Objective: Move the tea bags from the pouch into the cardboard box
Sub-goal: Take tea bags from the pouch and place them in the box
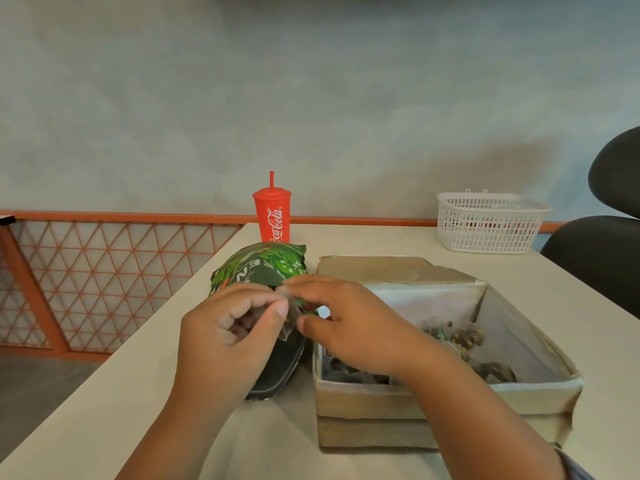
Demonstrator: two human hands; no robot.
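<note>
In the head view, the cardboard box (381, 410) is seen open on the table (121, 410), with its far flap folded outward. Loose tea bags (467, 337) are seen lying inside it toward its right wall. The pouch (263, 265), green with a leaf print, is laid just beside the box's left wall, its mouth turned toward the person. The left hand (235, 327) is held over the pouch, left of the box, with the forearm raised from the lower edge. Its fingers are curled inward, and a pale, translucent tea bag (289, 320) is pinched between thumb and forefinger at the pouch's mouth. The right hand (353, 327) is reached across the box's near left corner, palm down and wrist bent leftward. Its thumb and forefinger are brought narrowly together, and the green edge of the pouch's mouth appears to be held between them. Behind the pouch, beyond the box's far left corner, a red cup (272, 220) with a straw is stood upright. A white basket (488, 223) is placed well beyond the box's far right corner.
</note>
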